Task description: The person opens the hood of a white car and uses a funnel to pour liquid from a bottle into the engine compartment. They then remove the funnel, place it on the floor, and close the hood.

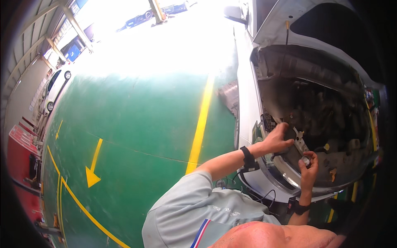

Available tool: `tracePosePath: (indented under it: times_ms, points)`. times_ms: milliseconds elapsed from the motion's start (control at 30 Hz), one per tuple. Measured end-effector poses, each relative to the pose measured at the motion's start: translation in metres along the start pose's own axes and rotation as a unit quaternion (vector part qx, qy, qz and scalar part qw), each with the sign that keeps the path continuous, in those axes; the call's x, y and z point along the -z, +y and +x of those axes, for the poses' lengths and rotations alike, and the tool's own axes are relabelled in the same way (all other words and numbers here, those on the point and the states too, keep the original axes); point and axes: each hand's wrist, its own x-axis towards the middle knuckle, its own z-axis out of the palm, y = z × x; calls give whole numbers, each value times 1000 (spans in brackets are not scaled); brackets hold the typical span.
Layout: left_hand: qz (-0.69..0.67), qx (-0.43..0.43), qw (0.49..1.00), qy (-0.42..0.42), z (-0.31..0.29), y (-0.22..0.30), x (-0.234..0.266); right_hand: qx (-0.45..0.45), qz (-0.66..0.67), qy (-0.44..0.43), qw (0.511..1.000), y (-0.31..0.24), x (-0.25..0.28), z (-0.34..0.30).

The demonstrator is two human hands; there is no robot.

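A white car (245, 103) stands at the right with its hood (318, 31) raised. Over the front left corner of its engine bay (314, 99) reaches my left hand (278, 139), its thumb spread from bent fingers. The fingertips are partly hidden, and nothing held shows there. Closer to the front edge, my right hand (309, 170) pinches a small round silvery piece (306, 160), too small to name further. Between the hands lies a light metal bracket (300, 142) on the front crossmember. The headlight (289, 175) sits just below my hands.
A thin hood prop rod (286, 49) rises on the bay's left side. Dark cables (269, 197) hang by the bumper in front of me. The green floor (140, 111) carries yellow lines (201, 124). Another white car (56, 89) and a red cabinet (25, 142) stand far left.
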Motion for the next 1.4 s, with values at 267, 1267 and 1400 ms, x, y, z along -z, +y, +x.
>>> tracePosePath:
  times_ms: [267,1267,1400]
  points:
    - [-277,130,924,-231,-57,10,-1,31,-20,-4,999,-36,-61,-22]
    - [-332,164,928,-40,-109,10,21,122,-117,-85,982,-40,-122,-29]
    - [-333,166,928,-29,-113,9,25,117,-117,-95,982,-39,-128,-31]
